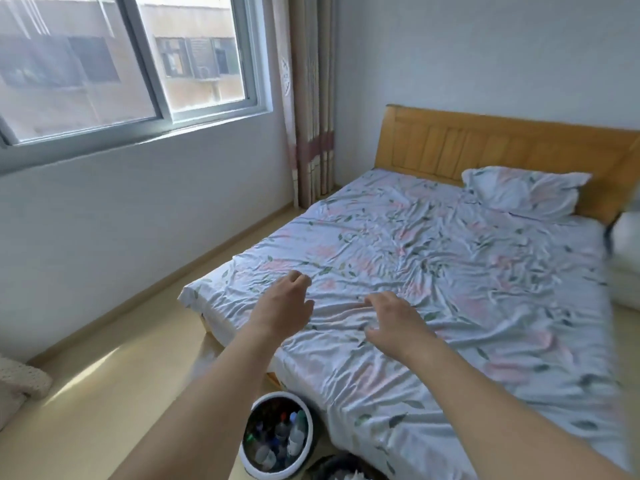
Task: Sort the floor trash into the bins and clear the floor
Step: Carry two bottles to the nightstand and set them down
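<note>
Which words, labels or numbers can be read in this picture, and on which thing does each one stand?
None can be read.
Bottles in the white bin: any labels are too small and blurred.
Curtain: a round emblem, no legible text.
Building outside the window: no sign can be made out.

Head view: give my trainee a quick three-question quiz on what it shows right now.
1. True or false: the left hand holds trash.
2. What fills the white-rimmed bin by the bed: A bottles, B clothes, C books?
3. Which hand is nearer the pillow?

Key: 1 false, both hands are empty with fingers loosely curled. 2 A. 3 the right hand.
</note>
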{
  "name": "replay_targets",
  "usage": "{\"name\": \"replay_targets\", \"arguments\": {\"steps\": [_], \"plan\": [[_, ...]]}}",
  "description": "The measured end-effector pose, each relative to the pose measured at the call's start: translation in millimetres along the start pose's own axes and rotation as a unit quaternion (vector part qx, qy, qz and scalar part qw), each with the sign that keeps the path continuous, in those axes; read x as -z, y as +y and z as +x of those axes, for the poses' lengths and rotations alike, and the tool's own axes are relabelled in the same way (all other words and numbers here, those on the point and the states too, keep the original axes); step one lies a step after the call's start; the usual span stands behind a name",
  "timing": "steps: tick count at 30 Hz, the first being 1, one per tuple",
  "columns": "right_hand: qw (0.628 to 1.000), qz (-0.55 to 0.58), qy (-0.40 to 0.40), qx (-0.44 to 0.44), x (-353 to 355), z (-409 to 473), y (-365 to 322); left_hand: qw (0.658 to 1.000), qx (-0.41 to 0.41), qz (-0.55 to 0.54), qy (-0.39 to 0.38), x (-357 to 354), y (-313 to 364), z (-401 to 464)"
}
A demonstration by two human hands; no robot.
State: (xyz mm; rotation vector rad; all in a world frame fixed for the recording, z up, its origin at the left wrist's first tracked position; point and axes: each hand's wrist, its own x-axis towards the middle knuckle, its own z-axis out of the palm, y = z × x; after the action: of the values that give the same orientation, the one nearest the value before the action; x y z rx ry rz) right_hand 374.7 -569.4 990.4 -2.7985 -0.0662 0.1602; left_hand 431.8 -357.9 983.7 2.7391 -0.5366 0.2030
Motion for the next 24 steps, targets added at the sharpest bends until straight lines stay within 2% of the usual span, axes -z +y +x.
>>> {"name": "replay_targets", "arguments": {"steps": [4, 8, 12, 19, 24], "plan": [[0.997, 0.031, 0.055, -0.047, 60, -41, 50, 0.997, -0.075, 0.006, 0.016, 20, 94, 23], [0.991, 0.070, 0.091, -0.072, 105, -95, 123, 0.992, -0.124, 0.028, 0.019, 11, 198, 38], [0.987, 0.059, 0.114, -0.101, 146, -158, 228, 0.984, -0.171, 0.036, 0.018, -18, 320, 54], [0.963, 0.020, 0.149, -0.224, 242, -299, 470, 0.971, -0.239, 0.027, 0.000, -85, 583, 87], [0.954, 0.034, 0.174, -0.244, 288, -348, 567, 0.958, -0.281, 0.046, -0.039, -117, 710, 105]]}}
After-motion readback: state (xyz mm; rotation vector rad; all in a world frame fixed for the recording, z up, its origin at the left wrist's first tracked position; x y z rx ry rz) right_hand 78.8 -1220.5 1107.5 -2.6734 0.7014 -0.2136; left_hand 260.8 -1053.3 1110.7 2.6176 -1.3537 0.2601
